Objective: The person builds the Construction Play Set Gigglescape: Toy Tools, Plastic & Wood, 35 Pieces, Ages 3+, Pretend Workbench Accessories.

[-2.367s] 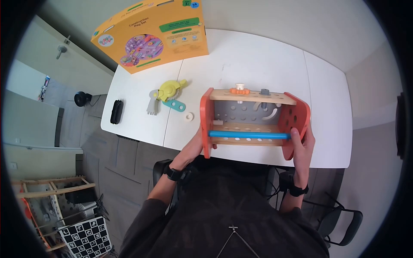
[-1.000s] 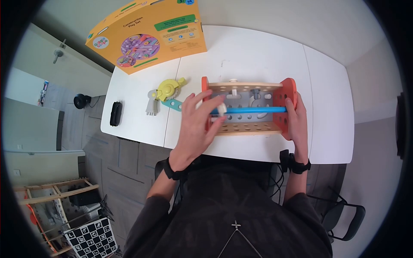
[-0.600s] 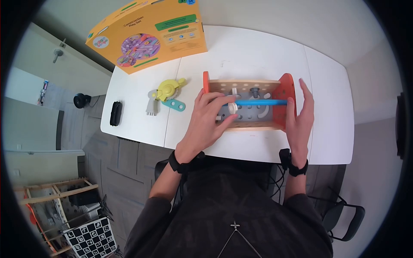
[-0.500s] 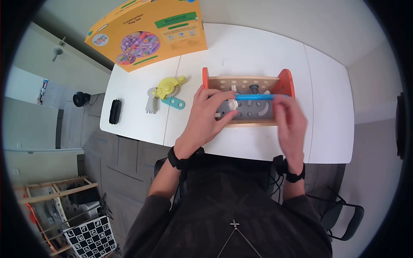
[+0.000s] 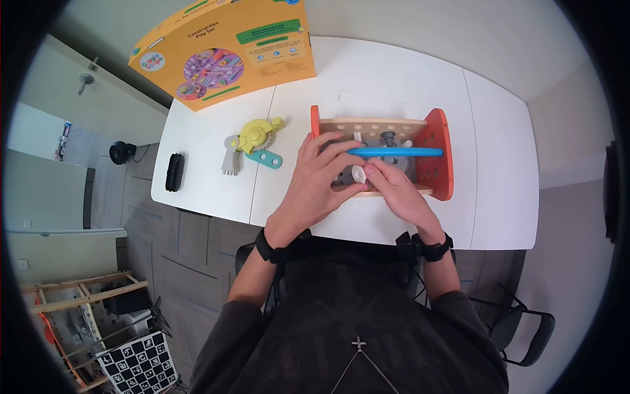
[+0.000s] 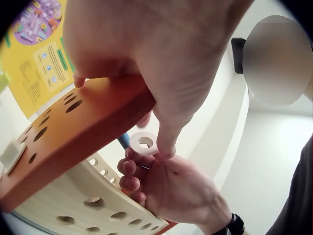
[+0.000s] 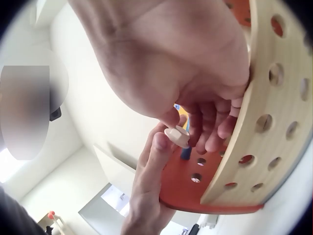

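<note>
A small white nut point(image 5: 358, 174) with a round hole is pinched between my two hands, just below the blue rod handle point(image 5: 400, 152) of a wooden toy toolbox point(image 5: 387, 125). My left hand point(image 5: 314, 180) has its thumb at the nut's lower edge, its other fingers reaching over the red left side panel point(image 6: 83, 117). From the right, my right hand point(image 5: 403, 197) pinches the nut with thumb and fingertips; the right wrist view shows the nut point(image 7: 177, 136) between the thumbs and fingers. A grey bolt point(image 5: 388, 138) and a white bolt point(image 5: 357, 136) sit inside the toolbox.
Left of the toolbox lie a yellow toy saw point(image 5: 257, 134), a grey claw-shaped piece point(image 5: 230, 161) and a teal holed strip point(image 5: 266, 159). A black case point(image 5: 174, 172) is near the left edge. The yellow Construction Play Set box point(image 5: 226, 56) stands at the back.
My left hand has picked the white nut up from the table and brought it to the toolbox. My right hand has left the right side panel and joined it. The toolbox has tilted and shifted back.
</note>
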Action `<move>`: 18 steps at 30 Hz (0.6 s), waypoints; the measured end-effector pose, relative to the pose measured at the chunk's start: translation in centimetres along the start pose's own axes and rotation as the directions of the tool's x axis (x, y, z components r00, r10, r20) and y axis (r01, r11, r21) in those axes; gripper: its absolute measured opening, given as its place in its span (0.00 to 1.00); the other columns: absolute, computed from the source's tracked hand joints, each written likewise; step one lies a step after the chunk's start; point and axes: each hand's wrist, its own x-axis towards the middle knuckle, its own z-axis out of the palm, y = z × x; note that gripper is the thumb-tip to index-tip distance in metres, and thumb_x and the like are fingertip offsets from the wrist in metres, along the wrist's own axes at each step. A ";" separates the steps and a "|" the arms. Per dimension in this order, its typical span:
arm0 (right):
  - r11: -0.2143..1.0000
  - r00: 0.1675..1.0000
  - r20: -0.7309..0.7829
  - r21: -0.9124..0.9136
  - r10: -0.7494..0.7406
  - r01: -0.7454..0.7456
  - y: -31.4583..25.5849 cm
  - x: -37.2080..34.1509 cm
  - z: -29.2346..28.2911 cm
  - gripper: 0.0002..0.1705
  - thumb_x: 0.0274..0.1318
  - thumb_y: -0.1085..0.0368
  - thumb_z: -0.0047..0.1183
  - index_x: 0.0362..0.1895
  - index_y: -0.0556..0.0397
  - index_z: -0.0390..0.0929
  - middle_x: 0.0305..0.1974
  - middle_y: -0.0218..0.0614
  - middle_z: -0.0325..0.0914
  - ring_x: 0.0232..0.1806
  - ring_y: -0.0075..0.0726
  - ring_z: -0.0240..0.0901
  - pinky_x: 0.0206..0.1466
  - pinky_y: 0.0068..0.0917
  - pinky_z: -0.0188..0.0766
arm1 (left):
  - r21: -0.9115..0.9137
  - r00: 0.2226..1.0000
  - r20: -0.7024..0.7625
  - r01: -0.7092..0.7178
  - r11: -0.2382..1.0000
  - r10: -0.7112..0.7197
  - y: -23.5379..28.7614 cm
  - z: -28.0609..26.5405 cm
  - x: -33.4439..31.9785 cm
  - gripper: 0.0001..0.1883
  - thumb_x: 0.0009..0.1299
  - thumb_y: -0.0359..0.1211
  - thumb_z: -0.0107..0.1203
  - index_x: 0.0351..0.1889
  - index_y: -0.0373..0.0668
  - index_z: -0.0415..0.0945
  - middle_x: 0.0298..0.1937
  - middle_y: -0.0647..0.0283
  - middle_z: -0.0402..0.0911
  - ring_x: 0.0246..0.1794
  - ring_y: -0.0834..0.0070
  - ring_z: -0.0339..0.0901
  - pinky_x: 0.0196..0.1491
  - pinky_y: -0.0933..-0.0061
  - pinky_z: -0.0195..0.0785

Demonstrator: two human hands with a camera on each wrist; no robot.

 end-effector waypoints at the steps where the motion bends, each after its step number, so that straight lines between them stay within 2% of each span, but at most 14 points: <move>1: 1.000 1.000 0.013 -0.004 -0.008 0.008 0.3 0.0 -0.2 0.20 0.83 0.55 0.41 0.51 0.60 0.75 0.38 0.30 0.75 0.41 0.26 0.71 0.52 0.27 0.70 | -0.022 0.999 -0.028 0.024 0.999 -0.025 0.4 -0.1 0.1 0.33 0.61 0.35 0.76 0.66 0.47 0.77 0.78 0.56 0.67 0.76 0.50 0.61 0.77 0.46 0.55; 2: 1.000 1.000 0.026 -0.008 -0.015 0.015 0.4 0.1 -0.3 0.20 0.83 0.54 0.41 0.52 0.60 0.75 0.39 0.31 0.76 0.42 0.26 0.72 0.52 0.27 0.71 | -0.046 0.997 -0.055 0.047 0.998 -0.050 0.6 -0.1 0.2 0.37 0.63 0.36 0.75 0.70 0.48 0.73 0.81 0.54 0.62 0.79 0.48 0.59 0.79 0.41 0.51; 5: 0.999 0.999 -0.036 -0.020 0.030 -0.031 -0.1 0.1 0.3 0.19 0.82 0.55 0.46 0.56 0.61 0.76 0.43 0.34 0.81 0.45 0.28 0.77 0.52 0.31 0.74 | -0.148 0.972 -0.167 0.141 0.979 -0.165 -0.2 0.3 -0.6 0.44 0.71 0.37 0.69 0.81 0.41 0.56 0.84 0.43 0.50 0.81 0.42 0.53 0.80 0.45 0.51; 8: 0.998 0.994 -0.108 -0.060 0.008 -0.015 0.4 0.4 1.0 0.19 0.79 0.58 0.52 0.59 0.62 0.76 0.45 0.38 0.85 0.47 0.31 0.81 0.51 0.33 0.76 | -0.174 0.884 -0.169 0.408 0.896 -0.435 -1.4 1.5 -2.1 0.42 0.80 0.44 0.58 0.82 0.33 0.48 0.82 0.38 0.52 0.81 0.43 0.55 0.79 0.51 0.53; 11: 0.967 0.991 -0.132 -0.254 -0.026 -0.008 -0.9 0.2 1.5 0.18 0.76 0.61 0.54 0.59 0.63 0.76 0.43 0.42 0.86 0.43 0.36 0.83 0.50 0.35 0.77 | -0.423 0.796 0.074 0.571 0.704 -0.600 -1.4 0.5 -2.3 0.41 0.84 0.52 0.49 0.81 0.31 0.49 0.81 0.37 0.54 0.81 0.46 0.56 0.78 0.52 0.55; 14: 0.950 0.995 -0.099 -0.312 -0.029 -0.003 -1.4 0.3 1.8 0.17 0.75 0.62 0.54 0.58 0.63 0.75 0.41 0.45 0.86 0.43 0.42 0.84 0.49 0.37 0.77 | -0.386 0.795 0.152 0.595 0.705 -0.587 -2.5 0.0 -2.1 0.44 0.84 0.56 0.47 0.82 0.30 0.48 0.80 0.39 0.55 0.79 0.50 0.60 0.75 0.53 0.60; 17: 0.946 0.998 -0.059 -0.325 -0.024 0.004 -1.2 0.5 1.8 0.16 0.75 0.63 0.55 0.56 0.62 0.75 0.42 0.46 0.86 0.43 0.44 0.85 0.50 0.38 0.78 | -0.512 0.771 0.275 0.623 0.591 -0.575 -2.2 -1.0 -0.8 0.47 0.82 0.59 0.48 0.82 0.30 0.47 0.78 0.39 0.59 0.75 0.52 0.66 0.72 0.55 0.66; 18: 0.942 0.998 -0.055 -0.337 -0.020 0.001 -1.3 0.5 1.8 0.15 0.74 0.63 0.56 0.55 0.62 0.75 0.41 0.45 0.86 0.43 0.44 0.85 0.50 0.38 0.79 | -0.495 0.770 0.278 0.627 0.602 -0.574 -2.4 -1.1 -0.5 0.47 0.82 0.59 0.48 0.82 0.30 0.47 0.78 0.39 0.60 0.74 0.53 0.68 0.71 0.56 0.67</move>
